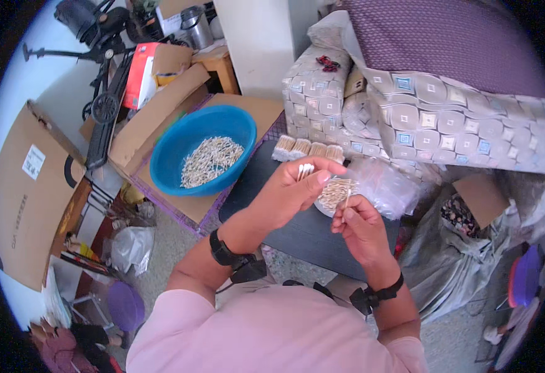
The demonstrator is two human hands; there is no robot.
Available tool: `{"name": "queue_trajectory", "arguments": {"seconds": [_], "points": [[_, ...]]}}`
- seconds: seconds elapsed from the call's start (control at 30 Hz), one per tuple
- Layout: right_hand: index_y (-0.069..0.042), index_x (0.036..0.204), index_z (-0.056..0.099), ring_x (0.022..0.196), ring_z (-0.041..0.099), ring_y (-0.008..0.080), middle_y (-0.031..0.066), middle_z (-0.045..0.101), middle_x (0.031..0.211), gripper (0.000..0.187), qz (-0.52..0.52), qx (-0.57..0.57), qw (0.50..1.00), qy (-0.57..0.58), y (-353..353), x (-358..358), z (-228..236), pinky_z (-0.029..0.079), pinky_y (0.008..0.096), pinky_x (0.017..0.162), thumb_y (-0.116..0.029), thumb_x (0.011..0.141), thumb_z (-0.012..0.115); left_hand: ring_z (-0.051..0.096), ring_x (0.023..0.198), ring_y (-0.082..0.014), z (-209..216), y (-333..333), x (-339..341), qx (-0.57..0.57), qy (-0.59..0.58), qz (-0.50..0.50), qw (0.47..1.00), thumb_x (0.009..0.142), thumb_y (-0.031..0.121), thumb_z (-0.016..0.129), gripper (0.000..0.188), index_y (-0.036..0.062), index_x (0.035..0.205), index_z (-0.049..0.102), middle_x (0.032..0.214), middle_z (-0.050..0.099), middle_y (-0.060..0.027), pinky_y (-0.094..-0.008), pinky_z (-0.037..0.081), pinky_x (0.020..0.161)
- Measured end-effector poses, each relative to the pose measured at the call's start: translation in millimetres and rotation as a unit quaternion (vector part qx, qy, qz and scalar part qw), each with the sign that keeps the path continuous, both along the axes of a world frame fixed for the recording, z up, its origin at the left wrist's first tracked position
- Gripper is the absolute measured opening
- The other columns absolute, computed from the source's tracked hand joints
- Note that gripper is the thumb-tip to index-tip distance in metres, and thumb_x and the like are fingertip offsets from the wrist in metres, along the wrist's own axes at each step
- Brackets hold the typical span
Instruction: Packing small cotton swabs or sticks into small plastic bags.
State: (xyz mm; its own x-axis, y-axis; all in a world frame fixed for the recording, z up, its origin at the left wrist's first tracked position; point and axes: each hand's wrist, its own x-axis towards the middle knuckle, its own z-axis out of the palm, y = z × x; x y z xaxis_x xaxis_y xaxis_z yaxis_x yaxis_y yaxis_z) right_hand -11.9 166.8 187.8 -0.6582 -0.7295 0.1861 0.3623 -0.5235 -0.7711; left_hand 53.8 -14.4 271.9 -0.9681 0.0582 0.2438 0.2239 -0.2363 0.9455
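1. Left hand (291, 189) was up over the dark worktop (297, 233), fingers curled shut on a small bunch of cotton swabs (305, 170), white tips poking up past the thumb.
2. Right hand (359, 224) sat just at 4 o'clock of the left, pinched on a single swab (347, 200); couldn't tell how tight.
3. Between both hands lay a loose swab pile (336, 191) on the worktop, touching a crinkly clear plastic bag (384, 186) at its 3 o'clock.
4. Bundled swab packs (306, 149) lined up at 12 o'clock of the hands, along the worktop's far edge.
5. Blue basin (198, 133) full of swabs sat at 10 o'clock on flattened cardboard (247, 112), well apart from the hands.
6. Patterned sofa (421, 118) at 1 o'clock.
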Motion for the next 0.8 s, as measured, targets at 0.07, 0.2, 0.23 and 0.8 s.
{"name": "queue_trajectory", "arguments": {"seconds": [0.07, 0.2, 0.23, 0.8], "points": [[-0.006, 0.101, 0.057, 0.08, 0.06, 0.0124, 0.0036, 0.061, 0.092, 0.01, -0.004, -0.007, 1.0, -0.011, 0, 1, -1, 0.052, 0.0288, 0.072, -0.013, 0.094, 0.058, 0.03, 0.05, -0.0012, -5, 10, -7, -0.063, -0.012, 0.034, 0.997, 0.097, 0.032, 0.053, 0.035, 0.0026, 0.115, 0.06, 0.058, 0.038, 0.0095, -0.0203, 0.022, 0.046], [-0.005, 0.1, 0.057, 0.079, 0.059, 0.0113, 0.0026, 0.06, 0.092, 0.009, -0.011, 0.003, 1.0, -0.011, 1, 0, 1, 0.051, 0.0275, 0.072, -0.012, 0.094, 0.057, 0.031, 0.051, -0.0015, -13, 15, -15, -0.085, -0.014, 0.03, 0.996, 0.096, 0.03, 0.055, 0.03, 0.0046, 0.111, 0.063, 0.06, 0.04, 0.0085, -0.0204, 0.024, 0.046], [-0.005, 0.1, 0.057, 0.079, 0.059, 0.0113, 0.0026, 0.06, 0.092, 0.009, -0.016, 0.001, 1.0, -0.014, 2, 0, 1, 0.051, 0.0275, 0.072, -0.012, 0.094, 0.057, 0.035, 0.054, -0.0019, -14, 15, -15, -0.12, -0.004, 0.044, 0.992, 0.095, 0.026, 0.057, 0.027, 0.0041, 0.108, 0.064, 0.063, 0.045, 0.0071, -0.0202, 0.028, 0.048], [-0.002, 0.095, 0.062, 0.08, 0.052, 0.0061, 0.0004, 0.056, 0.09, 0.01, -0.25, 0.167, 0.886, 0.352, 16, -16, 16, 0.042, 0.0199, 0.066, 0.001, 0.086, 0.064, 0.048, 0.068, -0.0029, -63, 11, -19, -0.287, 0.017, 0.085, 0.954, 0.096, 0.021, 0.056, 0.018, 0.0038, 0.094, 0.062, 0.079, 0.059, 0.0022, -0.0203, 0.039, 0.059]]}}
